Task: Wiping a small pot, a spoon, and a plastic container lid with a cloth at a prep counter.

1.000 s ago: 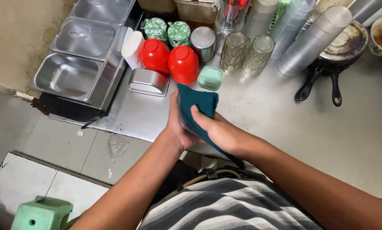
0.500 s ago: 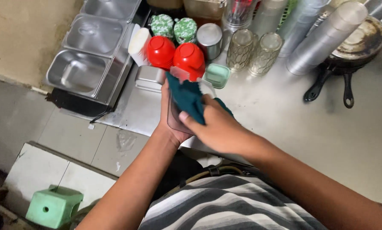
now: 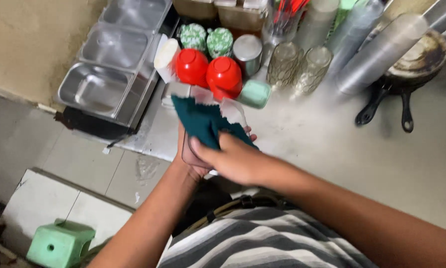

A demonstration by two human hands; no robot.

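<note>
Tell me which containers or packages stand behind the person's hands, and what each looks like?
Two red lids: round, side by side, just behind the dark green cloth.
Two green-and-white patterned tops: round, behind the red ones.
Steel canister: cylindrical, right of them.
Pale green box: small, rounded, by the counter.

Single head-worn view, looking steeply down from above the person's chest, close to both hands. Faces a steel counter (image 3: 332,149) crowded along its far edge, with the tiled floor (image 3: 84,168) visible lower left. No second view.
</note>
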